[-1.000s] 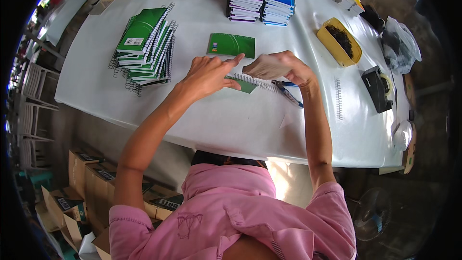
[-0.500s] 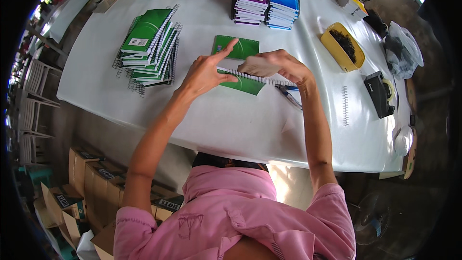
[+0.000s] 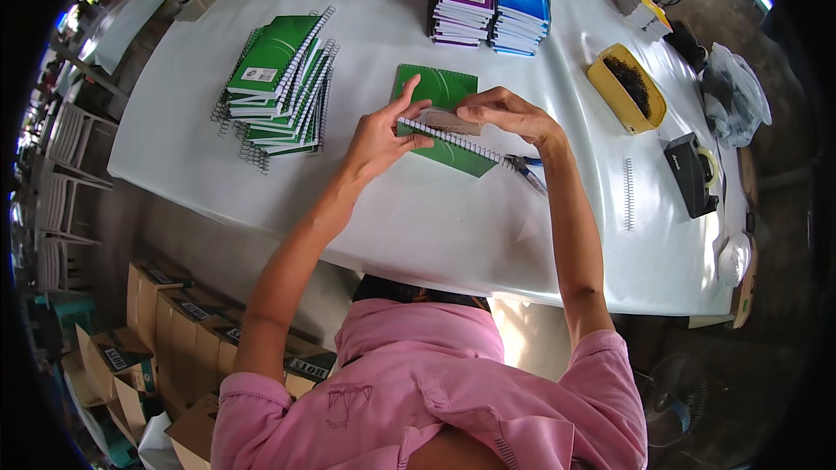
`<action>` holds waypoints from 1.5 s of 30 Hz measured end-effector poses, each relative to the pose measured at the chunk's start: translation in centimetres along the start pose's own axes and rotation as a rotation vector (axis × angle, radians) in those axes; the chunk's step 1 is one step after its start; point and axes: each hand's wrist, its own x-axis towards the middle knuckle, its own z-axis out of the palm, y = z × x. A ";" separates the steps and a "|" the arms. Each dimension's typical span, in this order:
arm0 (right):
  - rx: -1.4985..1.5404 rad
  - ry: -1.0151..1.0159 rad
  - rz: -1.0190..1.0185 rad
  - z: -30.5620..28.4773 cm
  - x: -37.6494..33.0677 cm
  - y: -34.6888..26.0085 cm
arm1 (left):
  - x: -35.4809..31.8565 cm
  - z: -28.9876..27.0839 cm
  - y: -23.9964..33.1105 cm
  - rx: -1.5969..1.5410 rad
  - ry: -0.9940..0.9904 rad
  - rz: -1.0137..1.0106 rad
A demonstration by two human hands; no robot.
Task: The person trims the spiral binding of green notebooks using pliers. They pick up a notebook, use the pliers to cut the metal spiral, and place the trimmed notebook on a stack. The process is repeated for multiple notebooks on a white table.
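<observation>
Both hands are meeting over the middle of the frame, around the green spiral notebook (image 3: 455, 157). Left hand (image 3: 380, 141) is spreading at the notebook's left end, thumb lying against the green cover and forefinger pointing up; whether it is gripping, I cannot tell. Right hand (image 3: 515, 117) is pinching the edge of a brownish flat piece (image 3: 457, 124) just above the coil. Beneath them, the pale desk (image 3: 418, 231) is filling most of the picture. At upper left, a stack of green notebooks (image 3: 273, 57) is leaning unevenly; at top centre, a purple stack (image 3: 462, 2) and a blue stack (image 3: 522, 13) are standing side by side. At upper right, a yellow container (image 3: 612, 102) is holding dark coils (image 3: 633, 85). Further right, a black tape dispenser (image 3: 685, 176) is sitting. Behind the notebook, 1 green cover (image 3: 455, 83) is lying flat; pliers (image 3: 529, 177) are resting at its right end, and 1 loose coil (image 3: 629, 196) is lying right of centre.
</observation>
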 end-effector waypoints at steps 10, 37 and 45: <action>0.032 0.004 -0.149 -3.0 -1.6 -0.1 | 0.1 -2.2 -1.6 -0.128 -0.203 -0.036; -0.415 0.620 -0.456 7.0 -12.9 0.8 | -3.6 1.5 3.3 0.232 0.025 0.118; -0.515 0.600 -0.580 9.3 -12.0 -2.2 | -4.8 2.4 5.2 0.683 0.152 0.233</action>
